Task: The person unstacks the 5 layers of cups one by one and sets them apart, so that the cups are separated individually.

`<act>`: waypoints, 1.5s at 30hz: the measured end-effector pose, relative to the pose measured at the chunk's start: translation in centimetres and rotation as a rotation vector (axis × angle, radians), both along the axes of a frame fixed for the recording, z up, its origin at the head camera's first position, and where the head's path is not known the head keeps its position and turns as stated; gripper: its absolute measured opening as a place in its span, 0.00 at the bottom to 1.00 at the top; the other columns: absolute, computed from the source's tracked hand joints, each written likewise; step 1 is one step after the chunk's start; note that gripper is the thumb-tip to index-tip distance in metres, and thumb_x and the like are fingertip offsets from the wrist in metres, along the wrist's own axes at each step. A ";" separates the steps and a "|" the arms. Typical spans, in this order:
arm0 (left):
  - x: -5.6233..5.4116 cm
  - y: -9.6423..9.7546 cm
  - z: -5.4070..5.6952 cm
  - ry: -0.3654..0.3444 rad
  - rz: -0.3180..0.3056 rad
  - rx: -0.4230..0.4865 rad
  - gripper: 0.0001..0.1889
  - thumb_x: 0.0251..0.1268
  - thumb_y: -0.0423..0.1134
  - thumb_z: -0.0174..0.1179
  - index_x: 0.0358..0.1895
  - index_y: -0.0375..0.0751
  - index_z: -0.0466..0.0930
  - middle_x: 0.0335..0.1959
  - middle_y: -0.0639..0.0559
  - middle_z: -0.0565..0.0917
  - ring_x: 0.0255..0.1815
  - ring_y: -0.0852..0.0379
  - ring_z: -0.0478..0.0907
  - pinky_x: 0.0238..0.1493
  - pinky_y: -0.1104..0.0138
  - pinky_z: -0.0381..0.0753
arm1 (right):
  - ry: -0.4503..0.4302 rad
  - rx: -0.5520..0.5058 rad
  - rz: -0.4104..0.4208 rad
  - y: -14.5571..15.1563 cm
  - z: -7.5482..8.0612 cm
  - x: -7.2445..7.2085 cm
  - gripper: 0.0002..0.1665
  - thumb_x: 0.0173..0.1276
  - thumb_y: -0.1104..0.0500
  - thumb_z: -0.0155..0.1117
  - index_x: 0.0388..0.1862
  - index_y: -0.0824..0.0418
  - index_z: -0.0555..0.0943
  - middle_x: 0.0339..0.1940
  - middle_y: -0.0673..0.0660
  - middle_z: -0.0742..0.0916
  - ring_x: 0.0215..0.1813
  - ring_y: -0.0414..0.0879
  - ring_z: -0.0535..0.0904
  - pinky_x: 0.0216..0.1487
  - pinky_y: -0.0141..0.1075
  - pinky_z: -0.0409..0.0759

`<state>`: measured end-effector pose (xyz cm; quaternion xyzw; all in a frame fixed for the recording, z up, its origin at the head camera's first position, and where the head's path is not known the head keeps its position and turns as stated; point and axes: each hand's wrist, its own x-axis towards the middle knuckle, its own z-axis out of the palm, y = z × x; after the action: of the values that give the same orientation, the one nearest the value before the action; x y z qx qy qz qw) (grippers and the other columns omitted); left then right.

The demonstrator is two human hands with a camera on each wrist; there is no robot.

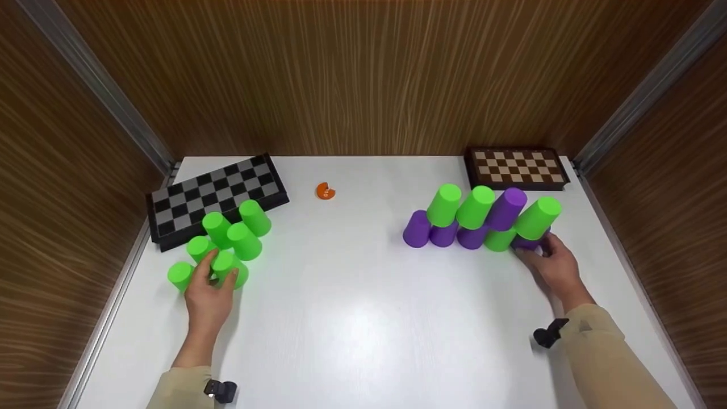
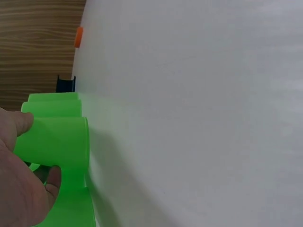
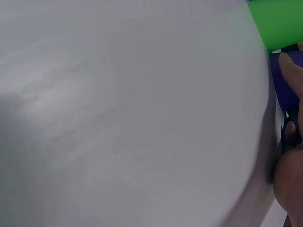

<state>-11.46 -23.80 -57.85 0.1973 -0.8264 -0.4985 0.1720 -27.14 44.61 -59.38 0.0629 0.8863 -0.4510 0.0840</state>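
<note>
My left hand [image 1: 208,298] grips an upside-down green cup [image 1: 234,268] between thumb and fingers, at the near side of a cluster of several green cups [image 1: 245,241]. In the left wrist view the thumb lies on that green cup's side [image 2: 59,142]. On the right, my right hand [image 1: 558,268] holds a purple cup [image 3: 284,90] at the right end of a bottom row of mostly purple cups [image 1: 417,230]. A second row stands on top: green cups [image 1: 476,207] and one purple cup [image 1: 507,209]. The rightmost green cup [image 1: 538,218] leans over the held purple one.
A black-and-grey checkered board [image 1: 218,196] lies at the back left, close behind the green cups. Behind the two-row stack sits a brown checkered box [image 1: 517,169]. An orange notched disc [image 1: 325,191] lies on the white table [image 1: 352,284]. Wooden walls [image 1: 363,79] enclose the back and sides.
</note>
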 end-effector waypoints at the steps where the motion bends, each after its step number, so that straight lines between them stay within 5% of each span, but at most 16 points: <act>1: 0.0 0.0 0.0 0.000 0.001 -0.002 0.33 0.72 0.28 0.67 0.78 0.36 0.69 0.74 0.33 0.72 0.71 0.36 0.71 0.67 0.45 0.74 | -0.002 0.001 0.000 0.0 0.0 0.0 0.57 0.72 0.39 0.73 0.87 0.62 0.56 0.86 0.68 0.58 0.86 0.68 0.49 0.82 0.62 0.53; 12: 0.2 -0.1 1.0 0.043 -0.001 -0.078 0.32 0.72 0.29 0.68 0.77 0.36 0.70 0.75 0.35 0.72 0.73 0.37 0.70 0.68 0.46 0.74 | -0.022 0.007 0.003 -0.1 0.1 0.0 0.59 0.72 0.37 0.73 0.88 0.61 0.54 0.86 0.70 0.57 0.85 0.70 0.49 0.81 0.65 0.53; 21: -0.6 1.9 6.0 0.316 -0.030 -0.183 0.33 0.64 0.26 0.74 0.73 0.36 0.76 0.71 0.42 0.78 0.71 0.46 0.73 0.59 0.70 0.71 | 0.006 0.014 -0.003 -0.5 -0.1 -0.3 0.58 0.71 0.38 0.74 0.87 0.62 0.56 0.86 0.69 0.59 0.85 0.68 0.51 0.82 0.62 0.55; 28: -4.4 6.8 10.3 0.427 -0.217 -0.185 0.32 0.64 0.31 0.76 0.71 0.35 0.77 0.70 0.42 0.79 0.71 0.47 0.74 0.64 0.64 0.76 | -0.005 -0.010 -0.011 -0.8 -0.1 -0.5 0.58 0.70 0.39 0.75 0.87 0.61 0.57 0.86 0.67 0.59 0.86 0.67 0.50 0.82 0.61 0.55; 34: -8.5 12.7 12.6 0.466 -0.411 -0.119 0.31 0.67 0.37 0.75 0.72 0.36 0.77 0.71 0.44 0.79 0.71 0.51 0.75 0.66 0.56 0.78 | -0.001 -0.011 -0.005 -0.7 0.0 -0.4 0.58 0.70 0.39 0.75 0.87 0.61 0.57 0.86 0.68 0.59 0.86 0.68 0.51 0.81 0.63 0.54; 39: -11.9 18.3 13.4 0.468 -0.555 -0.100 0.31 0.69 0.41 0.74 0.72 0.38 0.77 0.70 0.46 0.80 0.71 0.53 0.75 0.67 0.58 0.78 | -0.004 -0.014 -0.006 -0.5 0.1 -0.2 0.59 0.71 0.39 0.75 0.87 0.61 0.55 0.86 0.69 0.59 0.86 0.68 0.49 0.81 0.64 0.52; 45: -14.6 24.3 13.2 0.363 -0.690 -0.079 0.31 0.70 0.42 0.74 0.74 0.39 0.76 0.71 0.46 0.79 0.72 0.51 0.75 0.68 0.59 0.78 | 0.001 0.002 -0.006 -0.1 0.1 0.1 0.58 0.71 0.39 0.74 0.87 0.62 0.56 0.86 0.68 0.59 0.86 0.67 0.51 0.82 0.62 0.55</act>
<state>-26.05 0.50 -44.62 -0.1903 -0.8188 -0.5218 0.1452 -27.07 44.49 -59.30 0.0654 0.8867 -0.4504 0.0819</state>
